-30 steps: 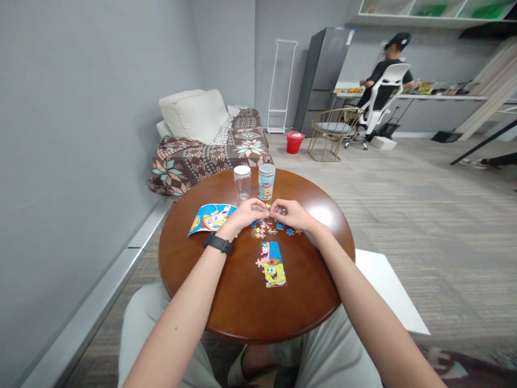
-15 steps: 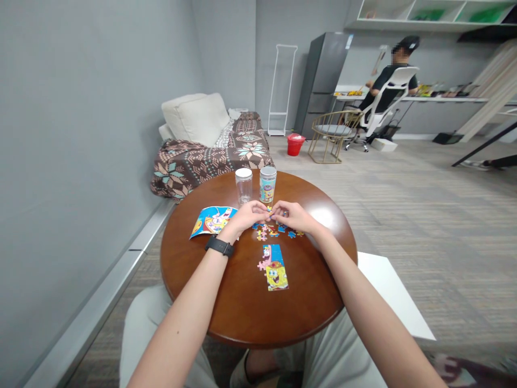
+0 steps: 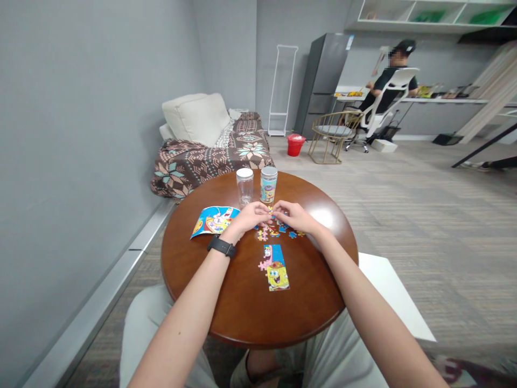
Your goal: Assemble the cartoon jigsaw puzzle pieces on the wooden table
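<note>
My left hand (image 3: 253, 216), with a black band on its wrist, is closed in a pinch over loose jigsaw pieces. Close beside it, my right hand (image 3: 293, 214) pinches too, and a small jigsaw piece (image 3: 270, 210) shows between the fingertips of both. Partly hidden under the hands, several loose jigsaw pieces (image 3: 282, 229) lie scattered in blue, pink and yellow. Nearer to me is a joined section of jigsaw puzzle (image 3: 278, 276) with a yellow cartoon face and a pink figure. A curled picture sheet (image 3: 210, 221) lies left of my left hand.
A clear jar with a white lid (image 3: 245, 188) and a cartoon-printed jar (image 3: 269, 186) stand at the far side of the round wooden table (image 3: 242, 318). Beyond are a covered sofa (image 3: 210, 151), a red bucket (image 3: 295, 145), a wire chair (image 3: 333, 132) and a seated person (image 3: 388, 81).
My left hand has shifted slightly, its fingers lower over the loose pieces. My right hand stays nearly in place. The joined puzzle section has not moved on the table.
</note>
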Available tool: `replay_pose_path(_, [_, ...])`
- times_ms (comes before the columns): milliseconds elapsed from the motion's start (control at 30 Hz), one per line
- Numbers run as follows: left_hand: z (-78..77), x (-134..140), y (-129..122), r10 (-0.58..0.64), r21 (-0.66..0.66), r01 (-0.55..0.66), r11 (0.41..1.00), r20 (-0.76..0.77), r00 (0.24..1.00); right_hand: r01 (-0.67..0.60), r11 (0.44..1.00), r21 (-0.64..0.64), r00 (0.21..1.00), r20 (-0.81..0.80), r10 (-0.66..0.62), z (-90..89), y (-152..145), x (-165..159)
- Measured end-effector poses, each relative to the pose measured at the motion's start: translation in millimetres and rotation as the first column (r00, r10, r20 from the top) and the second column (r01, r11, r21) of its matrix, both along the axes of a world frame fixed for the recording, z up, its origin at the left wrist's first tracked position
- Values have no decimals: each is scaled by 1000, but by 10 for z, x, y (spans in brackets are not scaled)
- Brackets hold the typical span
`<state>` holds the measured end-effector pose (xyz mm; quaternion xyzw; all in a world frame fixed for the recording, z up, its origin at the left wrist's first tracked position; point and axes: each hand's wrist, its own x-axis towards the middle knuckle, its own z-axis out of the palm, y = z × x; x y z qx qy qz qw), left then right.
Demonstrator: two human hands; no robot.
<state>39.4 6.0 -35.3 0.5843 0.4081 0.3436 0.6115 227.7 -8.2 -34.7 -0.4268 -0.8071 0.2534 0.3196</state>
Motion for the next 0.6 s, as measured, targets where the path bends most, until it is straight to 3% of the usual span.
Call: replay_pose_path(600, [37, -8, -2, 33, 5, -33, 999, 5, 999, 9, 999, -40, 998, -64, -11, 8, -19, -16])
